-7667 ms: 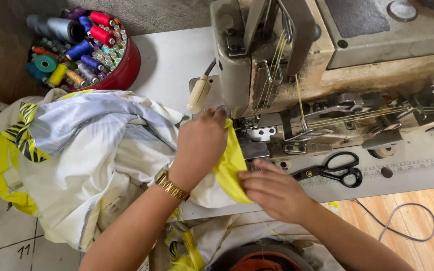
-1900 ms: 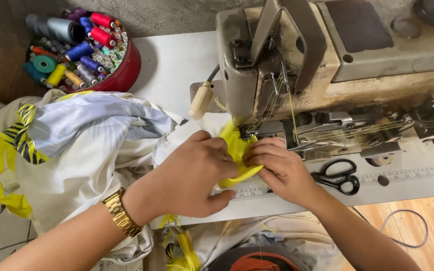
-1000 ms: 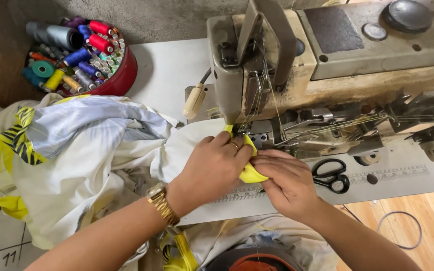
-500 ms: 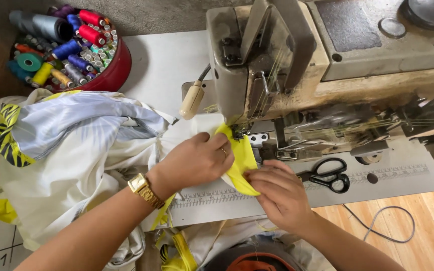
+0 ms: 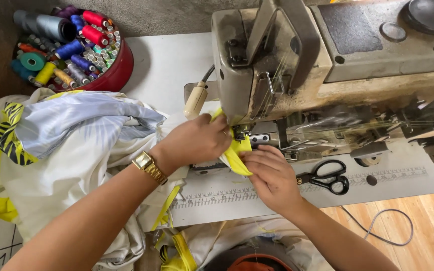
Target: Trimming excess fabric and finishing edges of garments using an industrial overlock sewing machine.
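red tub (image 5: 119,75) sitting at the table's far left, holding many coloured thread spools (image 5: 66,47) | black-handled scissors (image 5: 327,176) lying on the machine bed beside a printed ruler strip (image 5: 217,195) | grey cable (image 5: 383,228) looping over the wooden floor (image 5: 428,221)

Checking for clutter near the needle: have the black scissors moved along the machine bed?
No. The black scissors lie at the same spot on the sewing machine bed, beside the ruler markings.

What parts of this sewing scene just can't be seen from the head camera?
- Needle: hidden behind the worn beige sewing machine head.
- Yellow fabric strip: mostly covered by the left hand and right hand.
- Red round tub of thread spools: cut by the top edge.
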